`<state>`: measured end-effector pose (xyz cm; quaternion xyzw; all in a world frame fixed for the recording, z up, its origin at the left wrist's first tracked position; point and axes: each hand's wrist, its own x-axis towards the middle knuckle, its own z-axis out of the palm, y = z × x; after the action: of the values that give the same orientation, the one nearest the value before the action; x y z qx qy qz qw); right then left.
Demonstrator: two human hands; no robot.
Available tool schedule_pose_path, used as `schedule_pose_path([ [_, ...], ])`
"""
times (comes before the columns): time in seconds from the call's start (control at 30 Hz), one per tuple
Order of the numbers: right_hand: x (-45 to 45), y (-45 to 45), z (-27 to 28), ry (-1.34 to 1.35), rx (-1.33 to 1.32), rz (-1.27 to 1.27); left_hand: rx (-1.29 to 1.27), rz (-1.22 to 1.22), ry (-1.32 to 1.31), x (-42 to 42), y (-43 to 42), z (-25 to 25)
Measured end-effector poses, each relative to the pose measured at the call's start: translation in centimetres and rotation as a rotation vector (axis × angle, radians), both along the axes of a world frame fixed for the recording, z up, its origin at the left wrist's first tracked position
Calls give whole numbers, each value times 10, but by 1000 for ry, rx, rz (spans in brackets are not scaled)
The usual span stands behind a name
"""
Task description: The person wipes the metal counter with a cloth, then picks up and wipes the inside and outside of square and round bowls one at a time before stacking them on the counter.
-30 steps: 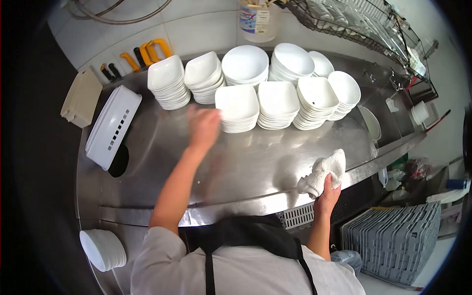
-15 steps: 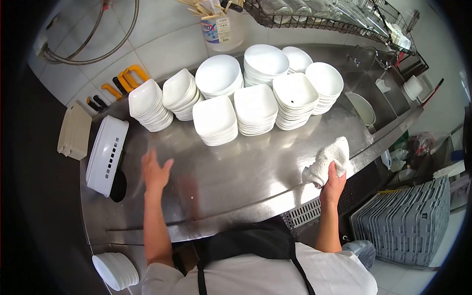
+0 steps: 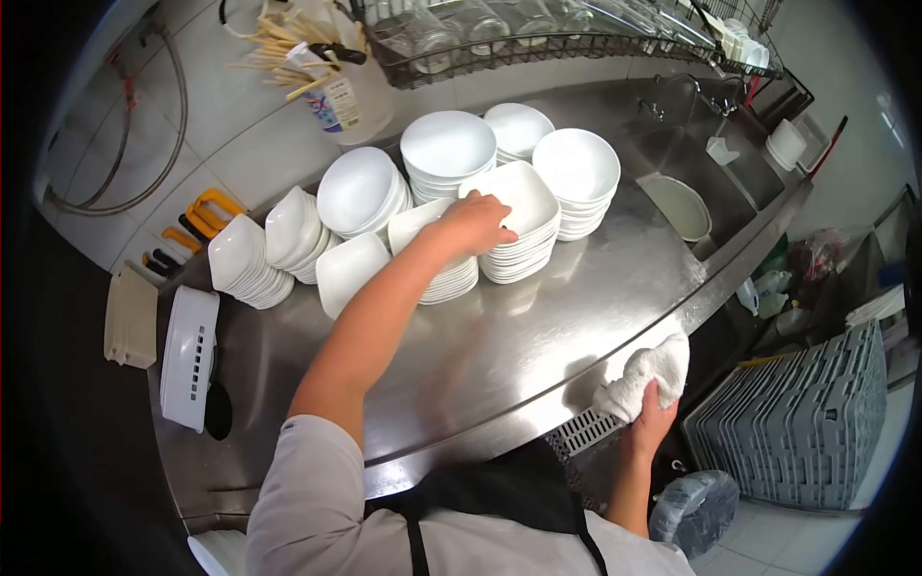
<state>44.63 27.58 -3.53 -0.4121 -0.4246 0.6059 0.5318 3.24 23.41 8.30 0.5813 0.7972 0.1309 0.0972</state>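
My left hand (image 3: 475,223) reaches over the top square white bowl (image 3: 526,192) of a stack, its fingers curled together at the bowl's left inner side. Whatever may be between the fingertips is hidden. Below my left forearm stand more stacks of square white bowls (image 3: 351,272), partly covered by the arm. At the counter's front edge my right hand (image 3: 655,422) is closed around a bunched white cloth (image 3: 645,376), holding it up off the steel.
Round white bowls (image 3: 448,144) are stacked behind on the steel counter (image 3: 538,326). A white plastic basket (image 3: 189,357) stands at the left, below orange-handled knives (image 3: 216,206). A sink (image 3: 677,206) lies right, under a wire rack (image 3: 538,43). Grey crates (image 3: 797,422) are stacked lower right.
My left hand has moved from above the bare counter up and right to the square bowl stack, where a dark speck showed earlier. My right hand still holds the cloth, slightly lower in view.
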Motion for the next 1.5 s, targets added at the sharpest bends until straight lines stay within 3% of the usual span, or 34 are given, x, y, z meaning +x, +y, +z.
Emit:
schedule_pose_path([
  [0.1, 21, 16, -2, 34, -65, -21, -226, -69, 186, -1, 10, 12],
  [0.43, 2, 58, -14, -59, -42, 31, -324, -84, -61, -9, 6, 4],
  [0.63, -14, 71, -12, 25, -67, 93, -83, -71, -218, -14, 0, -10],
  [0.73, -13, 76, -14, 29, -62, 98, -129, 12, -228, -14, 7, -9],
  [0.83, -10, 77, -11, 27, -84, 95, 111, 35, -260, -7, 3, -22],
  [0.93, -5, 81, -19, -18, -44, 78, -253, 127, -150, 3, 12, -8],
  [1.33, 2, 79, -20, 13, -32, 113, 41, 87, -122, 25, -15, 0],
  [1.37, 4, 78, -20, 10, -34, 111, 185, 97, -44, 30, -21, -5],
  [1.5, 6, 80, -23, -9, -77, 182, 447, 249, -259, 58, -71, -4],
])
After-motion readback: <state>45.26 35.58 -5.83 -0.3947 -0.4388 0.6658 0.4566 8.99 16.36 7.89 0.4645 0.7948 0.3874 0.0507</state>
